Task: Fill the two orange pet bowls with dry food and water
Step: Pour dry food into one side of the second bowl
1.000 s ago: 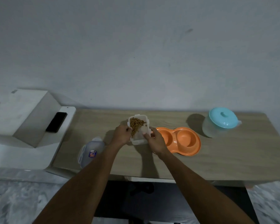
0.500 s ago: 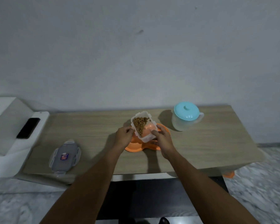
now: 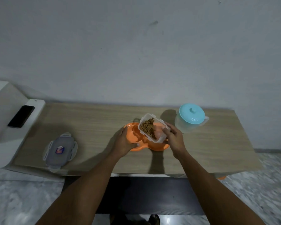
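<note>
Grip, right hand (image 3: 175, 138): clamped on food container (image 3: 150, 127), tilted above orange pet bowls (image 3: 159, 145); left hand (image 3: 125, 142) clasps the bowls' left rim. Advised: tip slowly from one corner, dry food (image 3: 147, 125) into one compartment; reserve the other for water.

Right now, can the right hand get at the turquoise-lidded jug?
Reach, likely yes: the jug stands just beyond the right hand with bare table between. But that hand grips the kibble container tilted over the orange double bowl, which the left hand holds, so it isn't free to grasp.
</note>
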